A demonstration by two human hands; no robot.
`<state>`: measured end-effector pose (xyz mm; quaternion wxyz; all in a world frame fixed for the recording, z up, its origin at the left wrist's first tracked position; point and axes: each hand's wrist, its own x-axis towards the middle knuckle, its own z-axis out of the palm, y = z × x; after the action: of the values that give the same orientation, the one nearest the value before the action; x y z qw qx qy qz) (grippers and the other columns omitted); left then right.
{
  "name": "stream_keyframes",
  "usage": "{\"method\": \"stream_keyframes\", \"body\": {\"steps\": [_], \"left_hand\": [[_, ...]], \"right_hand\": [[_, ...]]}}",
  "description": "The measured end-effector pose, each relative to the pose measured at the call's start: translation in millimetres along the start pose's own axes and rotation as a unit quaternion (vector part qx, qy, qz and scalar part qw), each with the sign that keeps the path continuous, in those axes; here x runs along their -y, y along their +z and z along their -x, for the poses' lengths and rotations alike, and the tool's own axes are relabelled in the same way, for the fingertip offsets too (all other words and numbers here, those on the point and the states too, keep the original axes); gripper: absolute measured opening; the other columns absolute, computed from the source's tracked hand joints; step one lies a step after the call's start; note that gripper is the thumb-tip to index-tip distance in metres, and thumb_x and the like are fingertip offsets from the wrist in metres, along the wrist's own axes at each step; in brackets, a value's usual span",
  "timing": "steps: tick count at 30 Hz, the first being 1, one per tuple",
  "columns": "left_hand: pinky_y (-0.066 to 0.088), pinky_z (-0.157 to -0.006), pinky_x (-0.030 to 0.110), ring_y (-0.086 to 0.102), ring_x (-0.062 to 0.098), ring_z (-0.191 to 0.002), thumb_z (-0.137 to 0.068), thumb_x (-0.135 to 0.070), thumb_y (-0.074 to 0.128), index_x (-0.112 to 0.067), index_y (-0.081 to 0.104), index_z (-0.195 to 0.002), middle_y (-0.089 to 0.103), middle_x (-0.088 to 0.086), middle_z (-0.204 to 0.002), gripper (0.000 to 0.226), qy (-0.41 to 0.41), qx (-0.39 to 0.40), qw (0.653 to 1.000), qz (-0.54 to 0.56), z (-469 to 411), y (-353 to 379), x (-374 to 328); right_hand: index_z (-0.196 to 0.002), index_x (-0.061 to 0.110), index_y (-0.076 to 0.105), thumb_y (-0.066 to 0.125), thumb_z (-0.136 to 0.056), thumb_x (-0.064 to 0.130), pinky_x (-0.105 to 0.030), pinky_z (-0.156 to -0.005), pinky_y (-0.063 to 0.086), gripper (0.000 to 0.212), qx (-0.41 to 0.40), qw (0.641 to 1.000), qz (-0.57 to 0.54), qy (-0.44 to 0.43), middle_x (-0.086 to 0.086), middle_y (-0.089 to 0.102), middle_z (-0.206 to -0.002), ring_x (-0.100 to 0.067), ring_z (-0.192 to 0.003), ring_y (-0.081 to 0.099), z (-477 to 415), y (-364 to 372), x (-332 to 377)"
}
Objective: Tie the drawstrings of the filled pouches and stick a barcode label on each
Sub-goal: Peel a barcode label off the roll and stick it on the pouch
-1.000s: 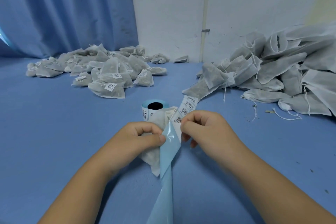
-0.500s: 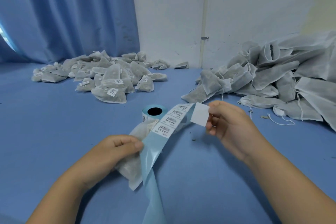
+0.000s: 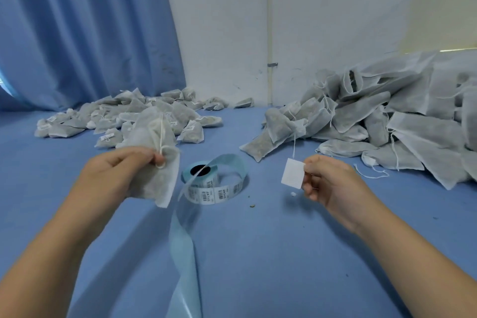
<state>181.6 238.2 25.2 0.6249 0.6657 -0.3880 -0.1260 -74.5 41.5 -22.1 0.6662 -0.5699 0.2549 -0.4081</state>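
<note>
Gripping in left hand (image 3: 113,178), at nine o'clock, a filled grey-white pouch (image 3: 165,183), drawstring (image 3: 161,134) knotted. Pinching in right hand (image 3: 333,183), at three o'clock, a white label (image 3: 293,174), blank side showing.

2 bare arms show, uncovered from the fingertips back to the frame's edge. The left hand (image 3: 116,175) and the right hand (image 3: 333,183) are bare as well, with rounded knuckles and short fingers. Just behind each grip the wrist narrows, and farther back the forearm broadens smoothly.
</note>
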Motion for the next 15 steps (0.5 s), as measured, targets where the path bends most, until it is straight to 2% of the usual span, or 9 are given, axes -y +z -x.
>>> {"method": "stream_keyframes", "body": {"steps": [2, 5, 8, 11, 15], "left_hand": [[0.042, -0.047, 0.014, 0.058, 0.001, -0.063, -0.092, -0.02, 0.06, -0.022, 0.078, -0.074, 0.073, -0.011, -0.083, 0.025, 0.029, -0.005, 0.999, 0.04, -0.8, 19.8, -14.7], [0.037, -0.055, 0.025, 0.055, 0.008, -0.073, -0.08, -0.03, 0.06, -0.024, 0.077, -0.073, 0.072, -0.011, -0.088, 0.019, 0.041, 0.031, 0.996, 0.072, 1.6, 58.8, -35.7], [0.039, -0.051, 0.017, 0.058, 0.006, -0.069, -0.063, -0.043, 0.062, -0.027, 0.076, -0.071, 0.071, -0.015, -0.082, 0.023, 0.048, 0.088, 0.992, 0.076, 4.9, 108.0, -48.5], [0.041, -0.058, 0.024, 0.053, 0.006, -0.061, -0.061, -0.046, 0.059, -0.03, 0.073, -0.069, 0.062, -0.016, -0.069, 0.023, 0.012, 0.148, 0.988, 0.03, 7.0, 162.3, -46.5], [0.045, -0.067, 0.037, 0.053, 0.018, -0.069, -0.064, -0.035, 0.053, -0.027, 0.064, -0.058, 0.059, -0.01, -0.065, 0.015, -0.058, 0.204, 0.976, 0.048, 4.8, 217.0, -30.0]], "right_hand": [[-0.077, 0.007, 0.058, 0.049, -0.091, 0.001, -0.022, -0.044, 0.037, 0.017, -0.01, 1.0, 0.005, -0.001, -0.003, 0.053, -0.057, -0.014, -0.048, 0.047, 0.8, -13.6, 1.1], [-0.076, 0.008, 0.057, 0.049, -0.091, 0.002, -0.021, -0.044, 0.036, 0.018, -0.024, 1.0, 0.012, 0.0, -0.003, 0.053, -0.057, -0.014, -0.048, 0.047, 1.4, -35.9, 3.6], [-0.074, 0.008, 0.057, 0.049, -0.091, 0.001, -0.021, -0.043, 0.037, 0.02, -0.058, 0.998, 0.0, -0.001, -0.003, 0.053, -0.056, -0.014, -0.047, 0.046, 1.0, -57.7, 7.4], [-0.073, 0.009, 0.057, 0.05, -0.091, 0.003, -0.021, -0.043, 0.036, 0.02, -0.089, 0.996, -0.021, -0.019, -0.003, 0.053, -0.059, -0.013, -0.048, 0.045, 0.7, -79.4, 11.8], [-0.071, 0.012, 0.059, 0.048, -0.09, 0.005, -0.021, -0.044, 0.035, 0.024, -0.121, 0.988, -0.079, -0.049, -0.001, 0.053, -0.06, -0.011, -0.047, 0.045, 1.9, -104.5, 22.3]]}}
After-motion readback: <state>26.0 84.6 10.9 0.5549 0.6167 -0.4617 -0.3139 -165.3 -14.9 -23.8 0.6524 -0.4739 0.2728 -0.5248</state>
